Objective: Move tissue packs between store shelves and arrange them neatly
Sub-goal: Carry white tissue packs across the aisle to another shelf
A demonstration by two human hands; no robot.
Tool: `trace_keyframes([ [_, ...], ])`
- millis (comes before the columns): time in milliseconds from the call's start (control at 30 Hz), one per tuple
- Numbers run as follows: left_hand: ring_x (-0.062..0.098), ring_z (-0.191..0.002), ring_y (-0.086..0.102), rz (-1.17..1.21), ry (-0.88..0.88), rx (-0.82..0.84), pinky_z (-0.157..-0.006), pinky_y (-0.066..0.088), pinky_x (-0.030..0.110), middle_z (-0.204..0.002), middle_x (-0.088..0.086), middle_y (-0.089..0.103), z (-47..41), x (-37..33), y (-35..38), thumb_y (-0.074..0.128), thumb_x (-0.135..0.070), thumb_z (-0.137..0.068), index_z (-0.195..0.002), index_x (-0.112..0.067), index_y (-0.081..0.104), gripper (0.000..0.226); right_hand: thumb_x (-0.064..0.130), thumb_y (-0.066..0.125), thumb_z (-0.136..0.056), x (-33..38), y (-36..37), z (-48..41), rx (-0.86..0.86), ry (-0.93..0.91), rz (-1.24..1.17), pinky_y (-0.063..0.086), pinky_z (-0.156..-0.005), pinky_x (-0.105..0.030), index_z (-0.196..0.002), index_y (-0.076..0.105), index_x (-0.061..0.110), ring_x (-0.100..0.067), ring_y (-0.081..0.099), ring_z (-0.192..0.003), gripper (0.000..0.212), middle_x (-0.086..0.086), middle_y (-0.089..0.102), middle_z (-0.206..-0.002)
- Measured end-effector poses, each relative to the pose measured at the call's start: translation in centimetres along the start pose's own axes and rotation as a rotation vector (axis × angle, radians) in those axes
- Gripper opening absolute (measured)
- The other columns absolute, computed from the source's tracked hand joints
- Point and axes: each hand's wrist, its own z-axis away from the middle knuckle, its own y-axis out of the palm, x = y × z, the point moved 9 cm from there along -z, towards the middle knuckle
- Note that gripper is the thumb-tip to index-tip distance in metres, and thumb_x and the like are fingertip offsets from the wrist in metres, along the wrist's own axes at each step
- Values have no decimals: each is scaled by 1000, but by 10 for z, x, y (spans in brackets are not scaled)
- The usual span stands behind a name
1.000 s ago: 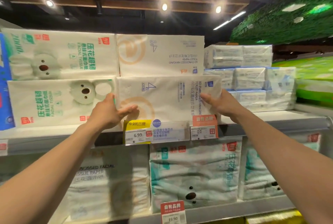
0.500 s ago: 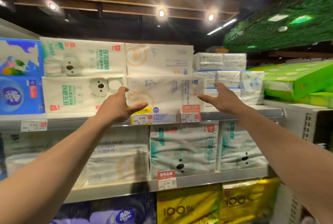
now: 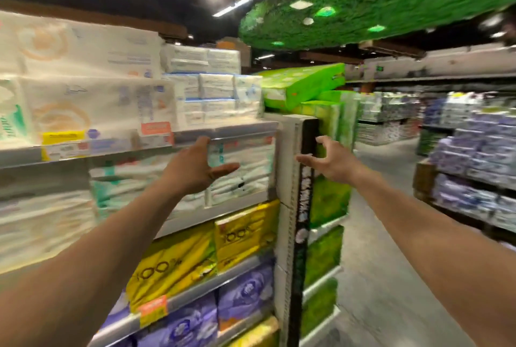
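head view, stocked shelf (image 3: 237, 131), grey aisle floor (image 3: 391, 277)

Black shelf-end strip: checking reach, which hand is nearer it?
Right. The right hand is at the black strip, fingertips overlapping it; the left hand hovers leftward.

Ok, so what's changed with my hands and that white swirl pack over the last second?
Both hands came off the white swirl pack: the left hand and right hand drew back and moved right, and now hold nothing. The view swung right too. The pack stays on the top shelf, under its twin.
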Motion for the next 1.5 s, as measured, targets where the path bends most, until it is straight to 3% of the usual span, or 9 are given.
trace_keyframes([
  [133,37,-121,59,82,150,41,-98,49,46,-134,17,62,-23,-126,91,60,-81,-65,-142,-15,43,103,72,64,-69,-118,-79,35,-62,107,59,39,-112,-37,-155,34,9,-30,45,-140,110,-15,44,-156],
  [233,37,-116,62,129,212,128,-95,50,45,-131,17,63,-38,-222,173,58,-86,-61,-142,-15,41,110,66,67,-81,-213,-141,58,-91,207,146,35,-113,-38,-156,30,9,-30,40,-143,101,-13,38,-159],
  [500,36,-120,60,197,422,350,-97,51,46,-137,14,59,-50,-476,340,48,-92,-54,-148,-19,33,120,62,67,-86,-414,-290,118,-182,447,292,40,-108,-37,-152,36,11,-29,46,-138,90,-10,44,-156],
  [733,36,-123,57,295,641,475,-90,47,38,-137,18,58,-43,-660,474,70,-62,-81,-142,-10,40,86,61,68,-85,-576,-367,166,-239,664,296,38,-110,-34,-154,34,10,-27,44,-142,93,-9,42,-158],
  [833,35,-121,59,305,730,507,-85,47,36,-136,15,61,-54,-736,532,70,-65,-78,-142,-15,40,86,60,68,-86,-647,-402,179,-272,766,323,41,-103,-31,-153,36,10,-28,49,-137,89,-10,48,-153],
  [1000,33,-126,57,374,881,603,-99,51,44,-142,13,58,-73,-874,617,60,-81,-68,-148,-17,36,105,61,69,-85,-758,-474,203,-368,921,336,39,-107,-32,-155,35,10,-27,47,-139,93,-10,48,-154],
  [1067,33,-129,54,380,940,650,-101,49,42,-145,13,54,-74,-935,645,63,-76,-73,-150,-15,34,102,63,69,-84,-798,-504,219,-403,991,346,40,-106,-33,-154,35,10,-27,47,-139,95,-10,46,-155],
  [1233,33,-130,53,400,1107,739,-99,49,43,-148,12,52,-47,-1079,712,57,-83,-66,-152,-14,31,112,64,66,-85,-895,-570,277,-489,1164,358,40,-108,-36,-153,34,8,-28,46,-138,94,-12,44,-156],
  [1500,32,-124,56,410,1316,838,-89,50,40,-148,12,51,46,-1305,842,60,-79,-75,-153,-15,28,105,64,66,-86,-1078,-679,379,-582,1326,312,39,-111,-36,-156,31,9,-27,42,-142,96,-10,38,-160],
])
